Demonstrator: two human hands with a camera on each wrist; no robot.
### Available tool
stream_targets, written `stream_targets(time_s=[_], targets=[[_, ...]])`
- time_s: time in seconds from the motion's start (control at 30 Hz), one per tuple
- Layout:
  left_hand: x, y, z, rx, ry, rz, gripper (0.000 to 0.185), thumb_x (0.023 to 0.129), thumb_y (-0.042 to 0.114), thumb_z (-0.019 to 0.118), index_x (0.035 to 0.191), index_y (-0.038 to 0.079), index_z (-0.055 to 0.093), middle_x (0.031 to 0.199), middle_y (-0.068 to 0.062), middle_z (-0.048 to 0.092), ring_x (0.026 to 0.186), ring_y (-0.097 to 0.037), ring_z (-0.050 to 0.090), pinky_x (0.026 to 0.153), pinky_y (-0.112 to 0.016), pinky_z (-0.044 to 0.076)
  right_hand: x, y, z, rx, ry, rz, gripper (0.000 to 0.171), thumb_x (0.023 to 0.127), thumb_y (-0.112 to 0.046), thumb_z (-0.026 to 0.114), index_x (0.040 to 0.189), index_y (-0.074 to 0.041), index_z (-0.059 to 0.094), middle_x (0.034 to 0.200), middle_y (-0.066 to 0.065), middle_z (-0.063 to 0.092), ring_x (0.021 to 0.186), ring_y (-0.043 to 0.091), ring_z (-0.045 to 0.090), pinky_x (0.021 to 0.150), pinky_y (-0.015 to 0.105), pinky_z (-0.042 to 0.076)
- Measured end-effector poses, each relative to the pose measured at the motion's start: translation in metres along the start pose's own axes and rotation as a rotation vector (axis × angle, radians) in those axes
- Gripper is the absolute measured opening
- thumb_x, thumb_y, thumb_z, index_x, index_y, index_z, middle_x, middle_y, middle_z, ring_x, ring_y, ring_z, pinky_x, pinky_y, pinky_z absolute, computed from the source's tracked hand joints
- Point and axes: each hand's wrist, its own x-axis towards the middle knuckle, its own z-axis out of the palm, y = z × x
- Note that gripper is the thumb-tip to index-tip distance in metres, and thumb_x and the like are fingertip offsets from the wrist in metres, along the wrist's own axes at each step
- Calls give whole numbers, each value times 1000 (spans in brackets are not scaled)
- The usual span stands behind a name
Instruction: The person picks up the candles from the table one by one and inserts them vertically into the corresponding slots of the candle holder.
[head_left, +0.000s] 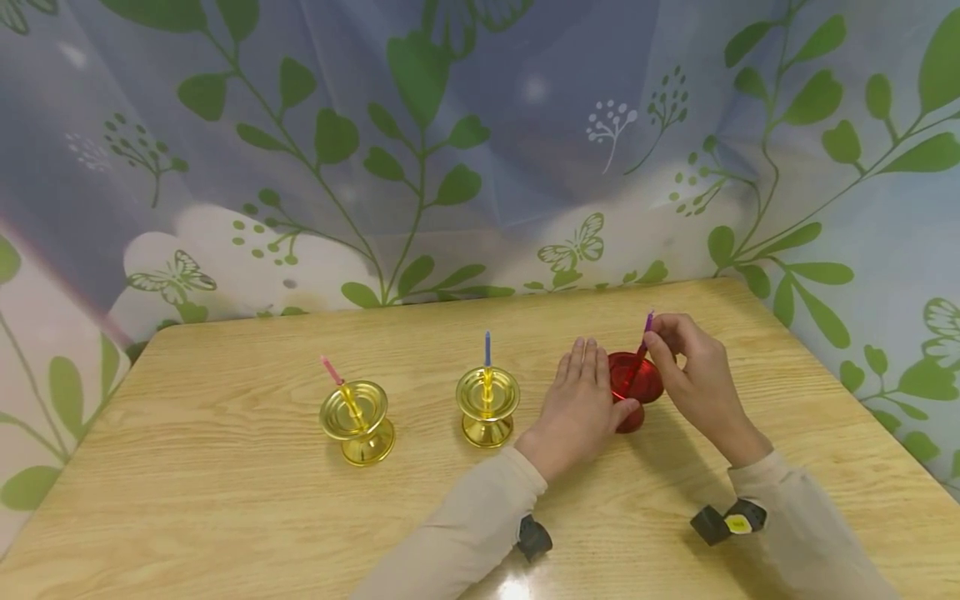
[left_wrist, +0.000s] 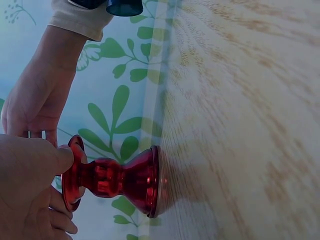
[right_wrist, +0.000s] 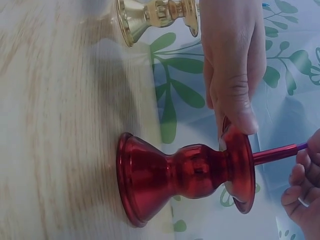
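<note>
A red metallic candlestick stands upright on the table, with a wide dish and a thin central tube. My left hand holds its dish at the left side, thumb over the rim and the other fingers extended along the far side. Leaning slightly in the tube is a purple candle, its lower end hidden inside. My right hand pinches this candle near its top between thumb and fingers. To the left of my hands stand two gold candlesticks: one bears a blue candle, the other a tilted pink candle.
The wooden table ends at a back edge against a leaf-patterned cloth, which also hangs at both sides. A dark wrist camera is strapped at the left sleeve, another at the right.
</note>
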Motion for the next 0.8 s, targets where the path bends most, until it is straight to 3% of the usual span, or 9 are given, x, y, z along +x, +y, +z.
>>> stream_targets(time_s=[0.3, 0.57, 0.8], targets=[[0, 0, 2, -5, 10, 1, 75, 101, 56, 23, 153, 3, 18, 160, -13, 15, 148, -25, 6, 118, -33, 13, -2, 5, 2, -13, 40, -55, 15, 84, 15, 62, 97, 7, 59, 76, 3, 59, 64, 1, 47, 57, 15, 36], [1, 1, 2, 2, 6, 0, 74, 101, 56, 23, 154, 4, 19, 160, -12, 16, 148, -24, 7, 118, -32, 12, -5, 12, 5, -10, 84, -72, 16, 81, 19, 59, 94, 10, 56, 73, 8, 56, 64, -3, 44, 56, 12, 34], [1, 1, 2, -7, -4, -9, 75, 101, 56, 23, 154, 4, 18, 160, -11, 15, 148, -24, 6, 119, -32, 12, -4, 12, 4, 8, 56, -70, 18, 81, 19, 61, 96, 9, 58, 73, 7, 60, 64, -3, 46, 56, 12, 35]])
